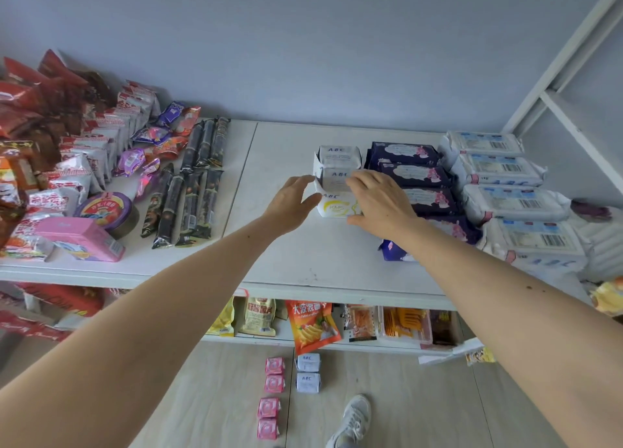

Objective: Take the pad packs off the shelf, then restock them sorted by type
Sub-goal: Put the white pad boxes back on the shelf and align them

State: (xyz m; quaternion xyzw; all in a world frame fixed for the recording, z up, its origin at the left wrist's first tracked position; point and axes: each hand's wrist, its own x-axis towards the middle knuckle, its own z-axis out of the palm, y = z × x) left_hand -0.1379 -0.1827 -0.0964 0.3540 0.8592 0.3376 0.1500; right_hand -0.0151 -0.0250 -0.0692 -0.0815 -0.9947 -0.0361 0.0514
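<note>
Both hands bracket small white soft-plastic pad pack with yellow ring print: left hand fingers loosely extended at pack's left edge, right hand fingers curved over right end; firm grasp cannot be told. Pack is set at front of white ABC pack column on white shelf board, so types stay grouped. Dark purple packs and long white barcode packs are ranked alongside. Pink packs and two white packs lie on floor, not yet restocked.

Head view, downward, near shelf
</note>
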